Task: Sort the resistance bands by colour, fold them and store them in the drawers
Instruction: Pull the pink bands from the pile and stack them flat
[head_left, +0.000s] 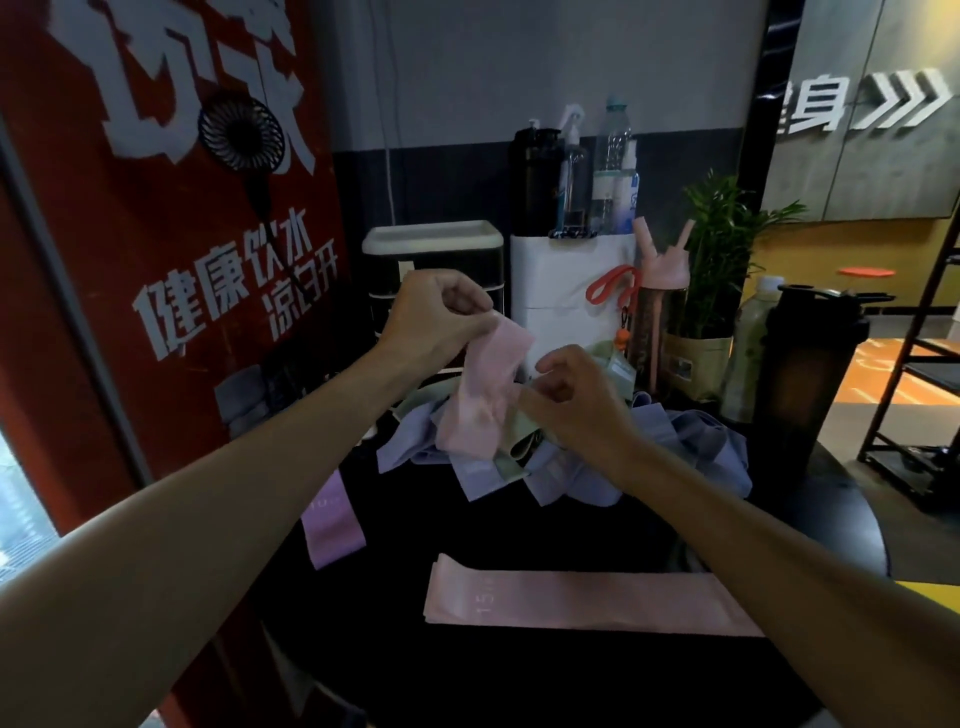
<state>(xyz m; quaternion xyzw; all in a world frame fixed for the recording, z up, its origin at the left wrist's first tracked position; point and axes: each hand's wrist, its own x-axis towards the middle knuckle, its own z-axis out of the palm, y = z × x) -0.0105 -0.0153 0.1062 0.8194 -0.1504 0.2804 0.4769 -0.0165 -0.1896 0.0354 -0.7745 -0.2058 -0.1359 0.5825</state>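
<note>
- The left hand (441, 317) is raised above the table (649, 530), with its fingers curled. It pinches the upper end of the held pink band (493, 384).
- The held pink band hangs down and to the left from that pinch. Its lower end rests on the heap of lavender bands (597, 467).
- The right hand (576, 400) is lower and just right of the band, with its fingers curled. It appears to pinch the band's lower edge, but the contact is partly hidden.
- A green band (514, 452) lies within the heap, directly beneath both hands.
- The flat pink band (571, 597) lies stretched out at the near edge of the table, well apart from the heap.
- A purple band (330, 525) lies flat at the left edge of the table.
- The drawer unit (436, 260) stands at the back of the table, behind the left hand. Whether its drawers are open or closed cannot be determined.
</note>
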